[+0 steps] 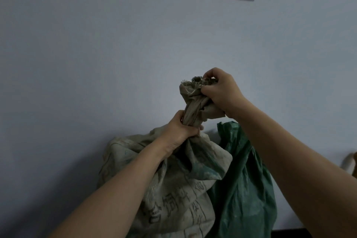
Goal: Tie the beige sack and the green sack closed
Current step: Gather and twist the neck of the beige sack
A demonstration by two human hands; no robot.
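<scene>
Upright, beige sack, neck axis vertical; left hand gripping its base, right hand apparently pinching the top.

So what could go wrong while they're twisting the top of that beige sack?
The left hand grips the twisted neck of the beige sack while the right hand pinches the frayed mouth above; if either slips, the twist could spring open. No cord is visible, so the gather may not hold alone. The green sack stands right beside it, its top apparently untied; hard tugging might tip it over.
</scene>
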